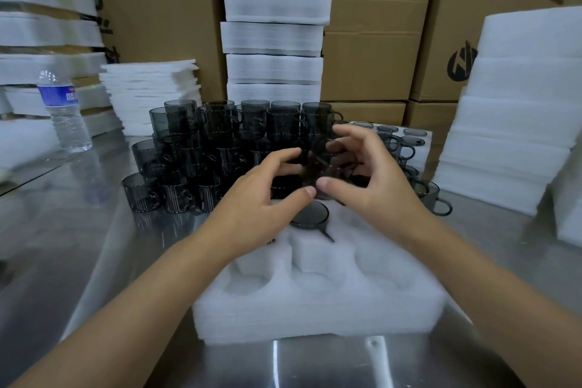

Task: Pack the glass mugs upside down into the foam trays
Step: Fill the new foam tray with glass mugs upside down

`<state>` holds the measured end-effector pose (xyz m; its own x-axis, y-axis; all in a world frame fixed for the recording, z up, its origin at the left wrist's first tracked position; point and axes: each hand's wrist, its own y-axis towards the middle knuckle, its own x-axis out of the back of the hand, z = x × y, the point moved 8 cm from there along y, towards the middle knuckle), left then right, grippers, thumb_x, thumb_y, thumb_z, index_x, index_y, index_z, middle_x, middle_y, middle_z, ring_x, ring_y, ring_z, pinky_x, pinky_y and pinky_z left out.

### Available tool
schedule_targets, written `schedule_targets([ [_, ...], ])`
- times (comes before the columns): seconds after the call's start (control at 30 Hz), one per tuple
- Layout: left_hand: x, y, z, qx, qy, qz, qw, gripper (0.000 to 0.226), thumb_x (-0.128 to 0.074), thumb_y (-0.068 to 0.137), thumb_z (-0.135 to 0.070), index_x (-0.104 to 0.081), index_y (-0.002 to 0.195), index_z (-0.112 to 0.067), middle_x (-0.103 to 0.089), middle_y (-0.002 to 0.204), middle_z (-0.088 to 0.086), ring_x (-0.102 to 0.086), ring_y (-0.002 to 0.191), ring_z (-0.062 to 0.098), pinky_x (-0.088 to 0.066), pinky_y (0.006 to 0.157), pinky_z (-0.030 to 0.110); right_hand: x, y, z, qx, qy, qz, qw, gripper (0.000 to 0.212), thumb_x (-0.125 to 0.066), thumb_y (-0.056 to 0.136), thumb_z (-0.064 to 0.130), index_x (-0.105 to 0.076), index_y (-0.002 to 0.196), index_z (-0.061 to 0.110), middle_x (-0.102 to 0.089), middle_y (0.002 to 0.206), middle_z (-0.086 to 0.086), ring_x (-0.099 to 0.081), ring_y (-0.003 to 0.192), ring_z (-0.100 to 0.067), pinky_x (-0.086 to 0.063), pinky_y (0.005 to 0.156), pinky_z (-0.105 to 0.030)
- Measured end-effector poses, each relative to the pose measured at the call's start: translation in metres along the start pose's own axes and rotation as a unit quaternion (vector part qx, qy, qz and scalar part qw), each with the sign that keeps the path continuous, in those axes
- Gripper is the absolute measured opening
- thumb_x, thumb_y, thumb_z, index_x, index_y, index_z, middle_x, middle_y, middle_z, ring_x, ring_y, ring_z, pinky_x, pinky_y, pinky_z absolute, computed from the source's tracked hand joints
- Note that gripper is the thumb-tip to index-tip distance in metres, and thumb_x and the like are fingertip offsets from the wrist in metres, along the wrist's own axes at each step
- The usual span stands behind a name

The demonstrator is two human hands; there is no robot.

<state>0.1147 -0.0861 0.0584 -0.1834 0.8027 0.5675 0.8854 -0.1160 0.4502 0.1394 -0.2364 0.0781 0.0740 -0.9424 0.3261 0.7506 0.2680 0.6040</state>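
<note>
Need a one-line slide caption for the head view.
Mug packing: left hand and right hand hold a glass mug above the foam tray, where one inverted mug already sits.

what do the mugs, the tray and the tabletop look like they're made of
Mugs: smoky grey glass, see-through and glossy. Tray: white foam, matte, with layered sides and soft rounded pockets. Tabletop: probably stainless steel, judging by its brushed sheen and blurred reflections.

Steel table (78, 246), stacked cardboard boxes (371, 57) behind.
</note>
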Motion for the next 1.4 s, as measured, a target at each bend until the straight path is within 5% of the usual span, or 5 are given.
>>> schedule_targets([
  [0.17,0.009,0.002,0.007,0.023,0.046,-0.049,0.998,0.045,-0.056,0.084,-0.046,-0.046,0.128,-0.043,-0.058,0.117,-0.024,-0.048,0.052,-0.005,-0.036,0.066,0.02,0.004,0.007,-0.022,-0.133,0.049,0.032,0.989,0.058,-0.072,0.066,0.023,-0.049,0.117,0.04,-0.054,0.109,0.003,-0.056,0.095,-0.013,-0.05,0.08,-0.027],
  [0.3,0.008,0.002,0.009,0.033,0.051,-0.045,0.997,0.043,-0.058,0.083,-0.043,-0.048,0.125,-0.042,-0.059,0.114,-0.023,-0.048,0.053,-0.005,-0.037,0.065,0.019,0.009,0.008,-0.021,-0.174,-0.002,0.136,0.975,0.053,-0.067,0.056,0.028,-0.059,0.107,0.043,-0.056,0.109,0.002,-0.062,0.094,-0.021,-0.05,0.088,-0.035],
  [0.53,0.006,0.001,0.009,0.042,0.064,-0.033,0.997,0.039,-0.059,0.085,-0.039,-0.051,0.123,-0.041,-0.058,0.113,-0.023,-0.047,0.049,-0.004,-0.035,0.06,0.017,0.01,0.002,-0.027,-0.196,-0.082,0.239,0.947,0.047,-0.07,0.054,0.031,-0.061,0.099,0.039,-0.056,0.09,0.007,-0.053,0.07,-0.004,-0.041,0.065,-0.023],
  [0.7,0.005,0.0,0.007,0.043,0.072,-0.026,0.996,0.037,-0.058,0.086,-0.039,-0.052,0.122,-0.04,-0.058,0.113,-0.024,-0.048,0.051,-0.007,-0.034,0.06,0.018,0.015,0.002,-0.034,-0.199,-0.106,0.252,0.941,0.045,-0.071,0.044,0.046,-0.058,0.088,0.048,-0.058,0.096,0.003,-0.052,0.075,-0.011,-0.042,0.07,-0.033],
  [1.4,0.002,0.0,0.006,0.025,0.101,-0.01,0.994,0.034,-0.058,0.088,-0.037,-0.054,0.121,-0.039,-0.05,0.104,-0.031,-0.047,0.058,-0.016,-0.034,0.063,0.014,0.008,-0.004,-0.035,-0.158,-0.203,0.313,0.914,0.04,-0.071,0.079,0.031,-0.05,0.11,0.044,-0.046,0.116,0.016,-0.052,0.1,0.0,-0.047,0.079,-0.015],
])
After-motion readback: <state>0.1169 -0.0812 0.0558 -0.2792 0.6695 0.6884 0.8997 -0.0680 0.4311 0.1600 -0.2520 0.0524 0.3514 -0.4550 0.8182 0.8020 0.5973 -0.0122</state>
